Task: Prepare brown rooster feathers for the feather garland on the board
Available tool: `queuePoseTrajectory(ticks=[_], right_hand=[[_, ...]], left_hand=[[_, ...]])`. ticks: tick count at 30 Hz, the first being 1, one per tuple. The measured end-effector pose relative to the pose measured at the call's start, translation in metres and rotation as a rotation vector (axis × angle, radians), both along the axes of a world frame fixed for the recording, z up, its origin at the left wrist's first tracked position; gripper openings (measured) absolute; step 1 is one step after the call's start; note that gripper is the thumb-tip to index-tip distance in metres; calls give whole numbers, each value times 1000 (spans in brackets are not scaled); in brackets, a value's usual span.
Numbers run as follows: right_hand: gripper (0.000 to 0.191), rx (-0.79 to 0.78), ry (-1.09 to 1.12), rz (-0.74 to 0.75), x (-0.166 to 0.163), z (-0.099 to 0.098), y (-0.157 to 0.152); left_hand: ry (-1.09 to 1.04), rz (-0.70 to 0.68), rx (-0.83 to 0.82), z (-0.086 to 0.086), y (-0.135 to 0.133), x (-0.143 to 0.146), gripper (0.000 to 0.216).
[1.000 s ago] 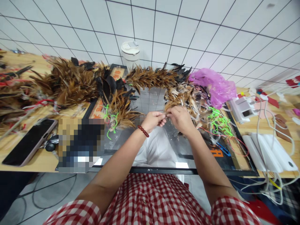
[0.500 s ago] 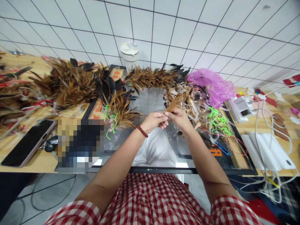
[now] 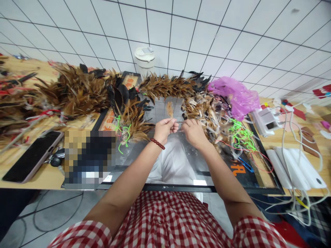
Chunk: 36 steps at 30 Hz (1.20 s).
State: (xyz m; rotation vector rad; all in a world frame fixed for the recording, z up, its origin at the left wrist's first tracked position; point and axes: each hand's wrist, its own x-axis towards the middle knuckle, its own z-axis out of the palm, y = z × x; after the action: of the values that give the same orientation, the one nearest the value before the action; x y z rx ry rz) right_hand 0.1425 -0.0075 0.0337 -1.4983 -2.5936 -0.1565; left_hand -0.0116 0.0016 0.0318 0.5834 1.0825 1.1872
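A small light-brown feather (image 3: 170,109) stands up from my left hand (image 3: 165,130), pinched between thumb and fingers. A short gap to the right of it, my right hand (image 3: 194,132) is held low over the dark glass panel (image 3: 165,103), fingers bent and drawn together; whatever they may hold is hidden. Beside that hand lies a heap of loose brown and white feathers (image 3: 201,108). To the left of my left hand is a feather bunch (image 3: 133,124) with bright green ties (image 3: 125,133).
Behind are a brown feather strip (image 3: 168,85) and a white lidded cup (image 3: 144,59). A purple plastic bag (image 3: 236,94), green strings (image 3: 241,134) and a blue cutter (image 3: 245,164) lie right, near white chargers with cables (image 3: 294,167). A larger feather pile (image 3: 80,91) and a phone (image 3: 33,156) are left.
The hands, touching before, are now apart. The feather that stuck up by my right hand is now in my left. My right hand has turned knuckles up.
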Motion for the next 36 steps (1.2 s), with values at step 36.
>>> queuePoseTrajectory(ticks=[36], right_hand=[[25,90,198,-151,0,4,-5]], left_hand=[[61,145,113,-13,16,-16,18]])
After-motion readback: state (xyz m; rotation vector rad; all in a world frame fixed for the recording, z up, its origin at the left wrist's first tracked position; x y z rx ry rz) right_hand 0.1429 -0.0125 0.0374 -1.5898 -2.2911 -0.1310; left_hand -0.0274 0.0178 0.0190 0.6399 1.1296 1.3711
